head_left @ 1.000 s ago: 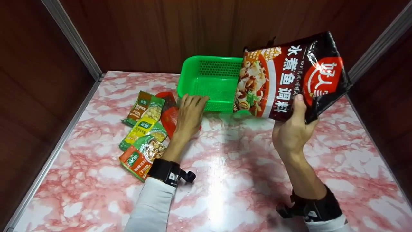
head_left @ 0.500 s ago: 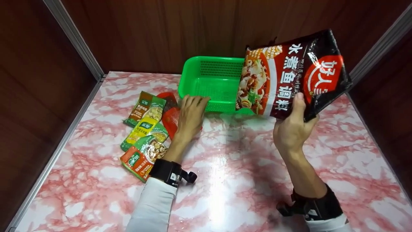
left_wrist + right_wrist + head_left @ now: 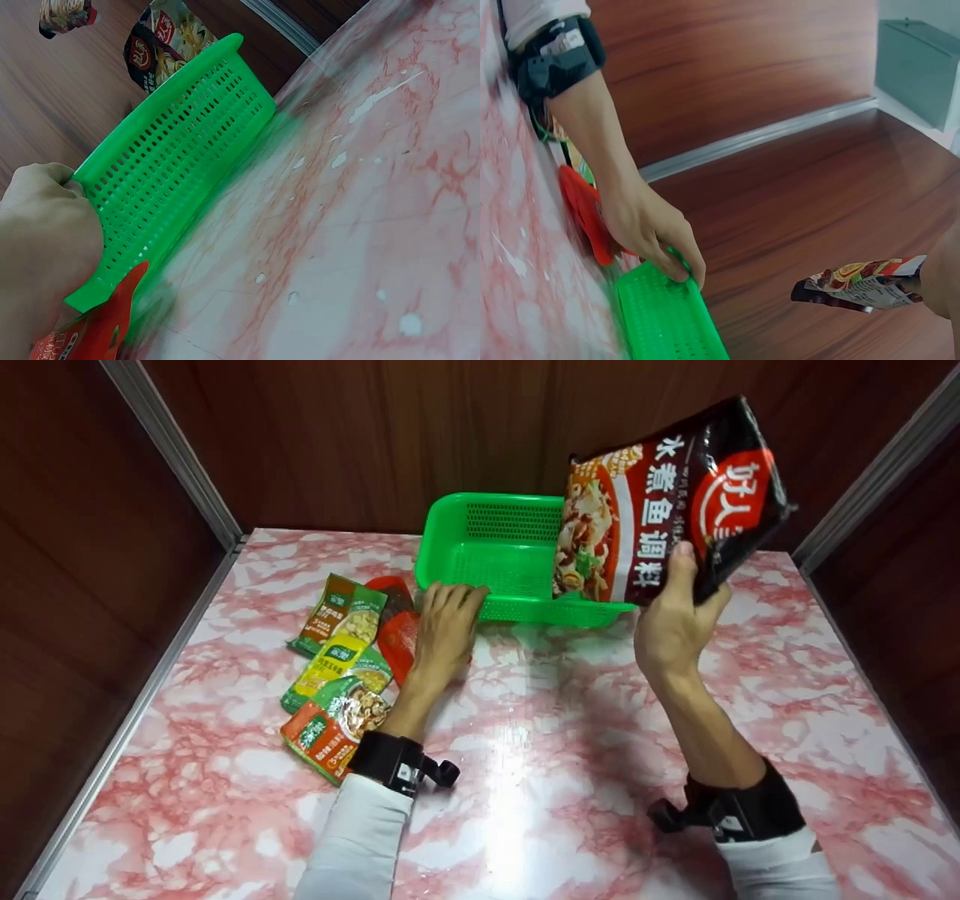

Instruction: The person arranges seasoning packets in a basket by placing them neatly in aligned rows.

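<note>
Holding one boiled-fish seasoning packet (image 3: pixel 630 525), black and red, over the right end of a green perforated plastic basket (image 3: pixel 525 611), apart from it. Step in hand, as judged: handling packets at the basket, whether into or out of it cannot be told; the next move calls for a firm hold and a steady basket while the packet passes the rim. Right grip (image 3: pixel 675 634), a bare hand: clasping the packet by its near edge, thumb across the front. Left grip (image 3: pixel 446 626), likewise bare: pinching the basket rim at its near left corner. Writing, held packet: 水煮鱼调料 in white; red emblem 好人, third character incomplete. Counter (image 3: pixel 540 795), marbled pink and white, left side: three overlapping pouches, brown-and-green (image 3: pixel 337 615), yellow-and-green (image 3: pixel 322 671), red-and-green (image 3: pixel 326 735); 家樂 on the yellow, apparently 酸辣汤料 on the red. Beside the basket: red packets (image 3: pixel 400 641), wording illegible. Beyond the rim, left wrist view: black packaging (image 3: pixel 154 56) with red emblems; inside or behind, cannot tell.
</note>
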Demonstrator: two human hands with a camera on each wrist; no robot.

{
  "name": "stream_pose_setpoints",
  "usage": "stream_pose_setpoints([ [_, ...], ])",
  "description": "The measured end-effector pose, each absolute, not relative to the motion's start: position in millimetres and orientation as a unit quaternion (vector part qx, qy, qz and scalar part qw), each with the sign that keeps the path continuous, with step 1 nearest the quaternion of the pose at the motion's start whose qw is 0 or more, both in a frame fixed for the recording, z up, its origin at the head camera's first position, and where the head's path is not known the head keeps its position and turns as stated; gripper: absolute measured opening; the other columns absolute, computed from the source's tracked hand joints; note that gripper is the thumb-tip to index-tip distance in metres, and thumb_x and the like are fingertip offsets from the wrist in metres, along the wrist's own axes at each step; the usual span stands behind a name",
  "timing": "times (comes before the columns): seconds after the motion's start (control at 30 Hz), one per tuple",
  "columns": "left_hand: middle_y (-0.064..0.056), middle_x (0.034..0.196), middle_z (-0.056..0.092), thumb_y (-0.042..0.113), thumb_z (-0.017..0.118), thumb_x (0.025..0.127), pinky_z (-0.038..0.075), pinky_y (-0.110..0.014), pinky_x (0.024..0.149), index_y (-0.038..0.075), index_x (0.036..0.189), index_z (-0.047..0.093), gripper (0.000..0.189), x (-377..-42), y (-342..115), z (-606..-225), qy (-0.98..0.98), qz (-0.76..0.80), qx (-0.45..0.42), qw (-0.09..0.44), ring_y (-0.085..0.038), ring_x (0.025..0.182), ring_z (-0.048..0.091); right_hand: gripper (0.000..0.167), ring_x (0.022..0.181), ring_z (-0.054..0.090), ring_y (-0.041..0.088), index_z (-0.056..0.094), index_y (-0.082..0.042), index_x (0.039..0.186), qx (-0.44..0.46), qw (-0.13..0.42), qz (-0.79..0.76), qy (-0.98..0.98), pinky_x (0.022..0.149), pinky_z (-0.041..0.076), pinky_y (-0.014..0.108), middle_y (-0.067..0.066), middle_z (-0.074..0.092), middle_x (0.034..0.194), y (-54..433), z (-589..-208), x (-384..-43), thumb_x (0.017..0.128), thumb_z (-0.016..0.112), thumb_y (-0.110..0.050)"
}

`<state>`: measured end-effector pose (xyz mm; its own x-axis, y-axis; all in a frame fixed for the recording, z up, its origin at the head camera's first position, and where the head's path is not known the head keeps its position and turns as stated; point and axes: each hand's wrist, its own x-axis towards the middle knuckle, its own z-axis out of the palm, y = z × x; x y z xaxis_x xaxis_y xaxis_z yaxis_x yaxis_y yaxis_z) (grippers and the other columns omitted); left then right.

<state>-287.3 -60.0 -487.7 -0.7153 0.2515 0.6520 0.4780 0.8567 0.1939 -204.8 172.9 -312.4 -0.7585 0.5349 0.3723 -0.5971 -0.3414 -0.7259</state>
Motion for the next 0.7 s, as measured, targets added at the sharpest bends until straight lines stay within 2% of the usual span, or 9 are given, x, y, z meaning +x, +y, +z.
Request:
stream_pose_setpoints([
  [0.1, -0.010, 0.123, 0.080, 0.022, 0.058, 0.116, 0.048, -0.051, 0.121, 0.012, 0.136, 0.077, 0.030, -287, -60, -487, -0.910, -0.176, -0.199, 0.318, -0.034, 0.118, 0.071, 0.030, 0.071, 0.044, 0.011, 0.065, -0.009, 0.088, 0.004, 0.344, 0.786, -0.514, 0.071, 0.042, 0.024, -0.003, 0.051, 0.076, 173, -310, -212, 0.114, 0.053, -0.004],
  [0.2, -0.010, 0.124, 0.080, 0.022, 0.058, 0.116, 0.047, -0.051, 0.121, 0.012, 0.137, 0.076, 0.030, -286, -61, -486, -0.911, -0.175, -0.198, 0.316, -0.033, 0.119, 0.071, 0.039, 0.070, 0.035, 0.010, 0.053, -0.015, 0.077, -0.014, 0.335, 0.768, -0.545, 0.071, 0.036, 0.024, -0.006, 0.040, 0.072, 172, -306, -220, 0.116, 0.053, -0.007],
  [0.33, -0.009, 0.126, 0.080, 0.021, 0.058, 0.116, 0.047, -0.051, 0.122, 0.012, 0.138, 0.076, 0.030, -286, -61, -487, -0.912, -0.178, -0.196, 0.313, -0.033, 0.119, 0.070, 0.043, 0.073, 0.033, 0.009, 0.048, -0.018, 0.075, -0.011, 0.321, 0.761, -0.564, 0.074, 0.035, 0.023, -0.007, 0.037, 0.074, 171, -303, -231, 0.117, 0.052, -0.008],
  [0.5, -0.009, 0.125, 0.080, 0.021, 0.058, 0.116, 0.047, -0.052, 0.121, 0.012, 0.136, 0.077, 0.029, -287, -60, -489, -0.909, -0.183, -0.199, 0.318, -0.033, 0.118, 0.070, 0.047, 0.069, 0.029, 0.008, 0.040, -0.021, 0.073, 0.001, 0.299, 0.741, -0.601, 0.068, 0.030, 0.023, -0.008, 0.033, 0.074, 171, -301, -244, 0.118, 0.050, -0.011],
  [0.6, -0.010, 0.124, 0.081, 0.021, 0.058, 0.116, 0.048, -0.052, 0.121, 0.012, 0.136, 0.077, 0.029, -287, -60, -489, -0.907, -0.182, -0.199, 0.322, -0.033, 0.118, 0.071, 0.042, 0.065, 0.029, 0.007, 0.044, -0.021, 0.078, 0.001, 0.280, 0.715, -0.640, 0.064, 0.031, 0.023, -0.008, 0.033, 0.075, 170, -300, -251, 0.120, 0.049, -0.017],
  [0.7, -0.010, 0.124, 0.081, 0.021, 0.059, 0.116, 0.049, -0.052, 0.121, 0.012, 0.136, 0.077, 0.029, -287, -59, -489, -0.907, -0.179, -0.198, 0.326, -0.033, 0.118, 0.071, 0.029, 0.062, 0.030, 0.006, 0.052, -0.022, 0.093, -0.016, 0.252, 0.689, -0.680, 0.058, 0.033, 0.022, -0.009, 0.035, 0.078, 168, -299, -256, 0.121, 0.047, -0.025],
])
